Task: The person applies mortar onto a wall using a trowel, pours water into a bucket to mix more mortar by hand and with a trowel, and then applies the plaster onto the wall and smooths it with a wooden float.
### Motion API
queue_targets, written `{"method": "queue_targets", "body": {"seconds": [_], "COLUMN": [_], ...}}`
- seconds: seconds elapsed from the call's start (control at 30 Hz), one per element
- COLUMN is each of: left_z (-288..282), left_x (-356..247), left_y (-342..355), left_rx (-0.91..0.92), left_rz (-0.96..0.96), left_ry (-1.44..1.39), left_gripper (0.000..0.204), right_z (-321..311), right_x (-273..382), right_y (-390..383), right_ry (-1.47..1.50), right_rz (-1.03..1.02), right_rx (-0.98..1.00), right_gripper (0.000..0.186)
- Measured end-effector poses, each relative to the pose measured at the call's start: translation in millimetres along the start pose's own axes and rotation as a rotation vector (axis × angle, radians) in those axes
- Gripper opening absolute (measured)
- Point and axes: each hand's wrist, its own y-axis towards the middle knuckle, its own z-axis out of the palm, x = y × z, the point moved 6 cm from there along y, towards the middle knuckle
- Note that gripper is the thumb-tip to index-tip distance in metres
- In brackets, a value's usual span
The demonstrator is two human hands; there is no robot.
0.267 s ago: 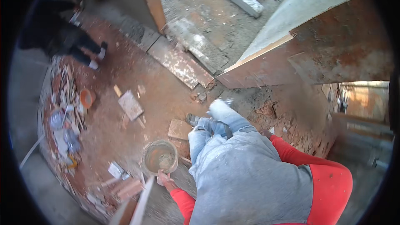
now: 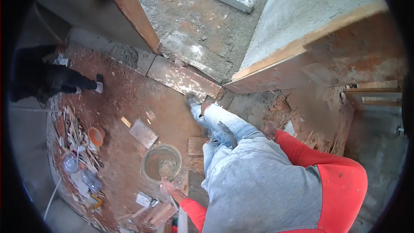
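Observation:
My left hand is closed at the near rim of a grey bucket, which holds a little wet grey mortar-like stuff at its bottom. The fingers partly hide behind the rim. Beyond my right thigh, my right hand hangs beside the doorway, smeared by motion, so its fingers cannot be made out. Just past the bucket lies a pale flat block. Another flat brown block rests by my left leg.
A pale threshold slab crosses the doorway ahead, with a brown panel to its right. Another person stands at far left. Rubble, plastic bottles and an orange pot line the left wall. Planks lie below the bucket.
The bucket has moved forward over the floor with my left hand, nearer the pale block. One leg has stepped forward toward the threshold slab. The view has shifted, and the other person appears lower.

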Motion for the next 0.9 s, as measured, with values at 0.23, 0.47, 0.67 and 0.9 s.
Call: {"method": "queue_targets", "body": {"seconds": [0.23,0.47,0.67,0.9], "left_z": [158,360,498,666], "left_x": [-226,-447,-551,-623], "left_y": [16,-62,-182,-325], "left_rx": [0.223,0.558,0.955,1.294], "left_rz": [0.253,0.502,0.535,0.396], "left_ry": [0.097,0.202,0.102,0.009], "left_gripper": [0.017,0.012,0.004,0.01], "right_z": [-11,-30,-97,-43], "right_x": [222,385,414,344], "right_y": [8,31,-14,-30], "right_ry": [0.015,0.071,0.515,0.495], "right_rz": [-0.087,-0.157,-0.027,0.085], "right_rx": [-0.082,-0.145,-0.097,-0.853], "right_gripper": [0.047,0.046,0.053,0.036]}}
